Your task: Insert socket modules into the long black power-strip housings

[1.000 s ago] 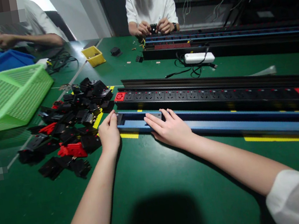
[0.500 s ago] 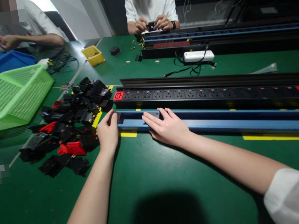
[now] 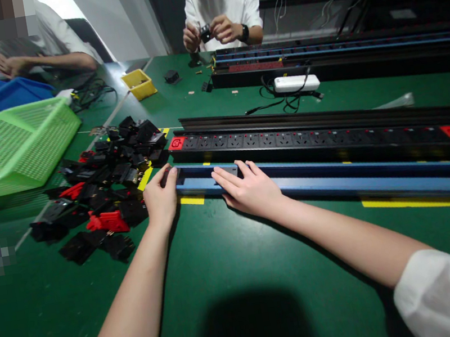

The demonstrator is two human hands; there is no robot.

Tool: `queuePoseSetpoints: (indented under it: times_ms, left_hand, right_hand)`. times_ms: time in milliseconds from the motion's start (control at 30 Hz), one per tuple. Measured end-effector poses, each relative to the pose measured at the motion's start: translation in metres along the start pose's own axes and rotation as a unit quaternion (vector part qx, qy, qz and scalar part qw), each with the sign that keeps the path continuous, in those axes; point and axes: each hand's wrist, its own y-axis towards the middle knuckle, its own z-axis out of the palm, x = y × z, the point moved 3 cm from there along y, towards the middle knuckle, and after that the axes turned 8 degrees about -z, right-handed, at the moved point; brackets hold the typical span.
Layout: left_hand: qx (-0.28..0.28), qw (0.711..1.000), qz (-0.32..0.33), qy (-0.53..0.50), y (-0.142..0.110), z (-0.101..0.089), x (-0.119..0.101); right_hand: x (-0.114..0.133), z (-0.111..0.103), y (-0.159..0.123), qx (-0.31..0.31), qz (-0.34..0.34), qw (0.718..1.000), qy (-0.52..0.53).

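Blue channel [image 3: 322, 188] flat on green tabletop [image 3: 204, 251], likely stiff, light, slick, best held by end and side walls; left hand [image 3: 161, 197] curled at left end, right hand [image 3: 249, 186] over dark module [image 3: 233, 171] inside; can't tell whether gripping or just pressing

My left arm [image 3: 121, 310] reaches forward. My left grip [image 3: 161, 201] is curled, thumb [image 3: 171, 180] up beside the first finger [image 3: 161, 174]; I can't see the other fingertips. My right arm [image 3: 347, 237] slants in from the right. My right grip [image 3: 249, 190] lies palm down, its fingers [image 3: 227, 181] stretched out and a little apart.
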Motion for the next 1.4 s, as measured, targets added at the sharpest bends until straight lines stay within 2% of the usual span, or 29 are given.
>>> queuePoseSetpoints:
  times_ms: [400, 733, 933, 1033, 1267, 1400]
  left_hand:
    - [0.002, 1.000, -0.001, -0.013, 0.001, 0.000, 0.002]
    - [0.031, 0.999, 0.021, -0.011, -0.008, 0.011, -0.002]
    - [-0.027, 0.999, -0.012, -0.021, -0.008, 0.010, 0.000]
    - [-0.030, 0.999, -0.015, -0.015, -0.008, 0.008, 0.000]
    - [-0.020, 1.000, 0.019, -0.014, -0.013, 0.007, -0.011]
    - [-0.022, 0.994, 0.076, 0.076, -0.033, 0.012, -0.032]
  right_hand:
    - [0.000, 0.000, 0.000, 0.000, 0.002, 1.000, 0.007]
    - [0.000, -0.001, 0.000, 0.004, 0.004, 1.000, 0.008]
    - [0.000, -0.001, 0.001, 0.015, 0.006, 1.000, 0.014]
    - [0.000, -0.001, 0.001, 0.017, 0.008, 1.000, 0.022]
    - [0.000, -0.002, 0.001, 0.018, 0.009, 0.999, 0.024]
    - [0.000, -0.002, 0.001, 0.016, 0.005, 1.000, 0.021]
